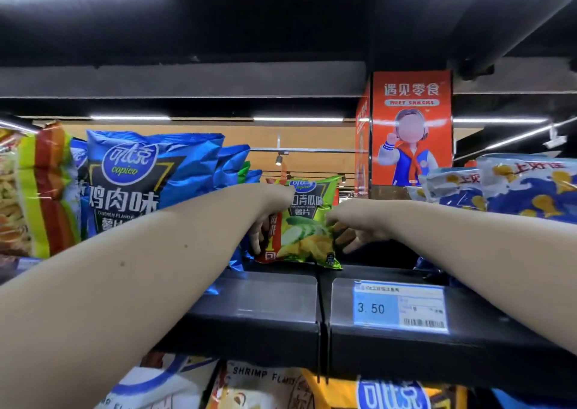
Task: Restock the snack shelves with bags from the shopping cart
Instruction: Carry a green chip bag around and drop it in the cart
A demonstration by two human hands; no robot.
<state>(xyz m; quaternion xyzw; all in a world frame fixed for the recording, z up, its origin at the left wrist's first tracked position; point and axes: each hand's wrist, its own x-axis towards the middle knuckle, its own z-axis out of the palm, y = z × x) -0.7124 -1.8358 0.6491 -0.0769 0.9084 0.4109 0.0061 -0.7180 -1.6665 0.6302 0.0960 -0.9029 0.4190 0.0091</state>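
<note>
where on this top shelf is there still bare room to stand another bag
Bare room: the dark shelf patch between the green cucumber bag and the fish-print bags on the right. Left of the green bag it is crowded: a red bag and blue chicken-flavour bags stand packed together.
</note>
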